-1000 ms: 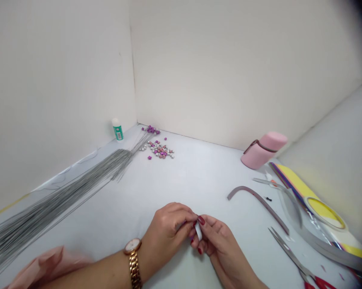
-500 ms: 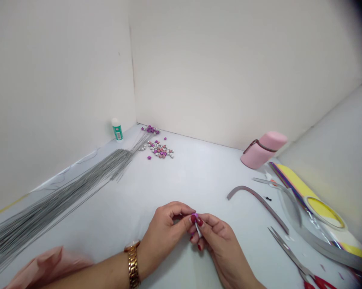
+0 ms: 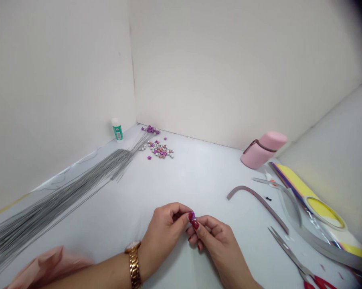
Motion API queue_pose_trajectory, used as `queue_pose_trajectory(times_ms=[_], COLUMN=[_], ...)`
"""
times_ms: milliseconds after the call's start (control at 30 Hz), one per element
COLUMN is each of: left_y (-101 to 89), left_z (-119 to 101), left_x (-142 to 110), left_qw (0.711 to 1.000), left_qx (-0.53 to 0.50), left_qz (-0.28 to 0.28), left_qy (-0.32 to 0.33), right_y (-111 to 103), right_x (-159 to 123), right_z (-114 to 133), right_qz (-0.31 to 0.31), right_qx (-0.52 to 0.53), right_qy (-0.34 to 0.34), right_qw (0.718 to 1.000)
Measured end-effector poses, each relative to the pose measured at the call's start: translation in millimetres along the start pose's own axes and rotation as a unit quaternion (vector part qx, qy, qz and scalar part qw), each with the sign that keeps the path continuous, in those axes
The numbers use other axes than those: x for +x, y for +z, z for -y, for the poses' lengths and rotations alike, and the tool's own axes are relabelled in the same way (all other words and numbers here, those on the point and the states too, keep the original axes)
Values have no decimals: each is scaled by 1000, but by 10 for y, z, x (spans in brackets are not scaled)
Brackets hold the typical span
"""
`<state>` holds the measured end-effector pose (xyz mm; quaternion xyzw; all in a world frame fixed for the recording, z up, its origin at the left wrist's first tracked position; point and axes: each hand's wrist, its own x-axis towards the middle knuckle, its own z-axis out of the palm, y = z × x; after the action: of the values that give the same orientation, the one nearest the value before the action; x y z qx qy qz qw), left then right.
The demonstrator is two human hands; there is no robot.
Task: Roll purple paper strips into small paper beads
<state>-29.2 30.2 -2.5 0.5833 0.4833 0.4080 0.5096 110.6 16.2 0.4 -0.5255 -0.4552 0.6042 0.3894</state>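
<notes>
My left hand and my right hand meet at the fingertips above the white table top. Pinched between them is a small shiny purple piece, partly hidden by the fingers. Its exact shape is hard to make out. A gold wristwatch sits on my left wrist. A heap of small pink, purple and silver stars lies far ahead of both hands. Nearest to my right hand is a curved grey paper strip.
A long bundle of thin grey wires runs along the left wall, near a glue bottle. To the right are a pink case, red-handled scissors, a tape roll and coloured paper. Pink cloth lies bottom left.
The white strip seen between my fingers earlier is no longer visible. A purple piece now shows at my fingertips, and my hands have shifted slightly closer around it.
</notes>
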Motion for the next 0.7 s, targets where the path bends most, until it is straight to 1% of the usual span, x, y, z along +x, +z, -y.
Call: queue_pose_trajectory(times_ms=[67, 133, 200, 233, 300, 367, 467, 533, 600, 667, 700], left_y=[-24, -45, -56, -56, -50, -40, -28, -26, -25, -25, -23], left_z=[-18, -29, -31, -31, -29, -24, -13, -9, -14, -25, -30], left_x=[-14, -29, -43, -49, -57, -53, -24, -3, 9, 6, 2], left_qw=[995, 981, 970, 967, 968, 976, 992, 997, 998, 996, 995], left_qx=[79, 136, 158, 161, 157, 139, 78, 30, 8, 13, 18], left_qz=[-12, -12, 1, 8, 24, 31, 9, 4, 17, 31, 30], left_qy=[65, 137, 185, 196, 193, 166, 102, 67, 65, 82, 90], right_y=[8, 16, 22, 23, 23, 22, 24, 28, 29, 25, 22], right_x=[-2, -7, -11, -10, -6, 0, 2, -1, -4, -3, -2], right_z=[-2, -6, -10, -11, -9, -1, 17, 26, 24, 14, 7], right_qz=[3, 4, 0, -3, -10, -10, -9, -13, -16, -12, -10], right_qx=[12, 31, 53, 64, 84, 101, 113, 114, 117, 120, 120], right_qy=[-1, -1, 1, 3, 5, 10, 22, 25, 24, 24, 26], right_qw=[1000, 1000, 999, 998, 996, 995, 993, 993, 993, 992, 992])
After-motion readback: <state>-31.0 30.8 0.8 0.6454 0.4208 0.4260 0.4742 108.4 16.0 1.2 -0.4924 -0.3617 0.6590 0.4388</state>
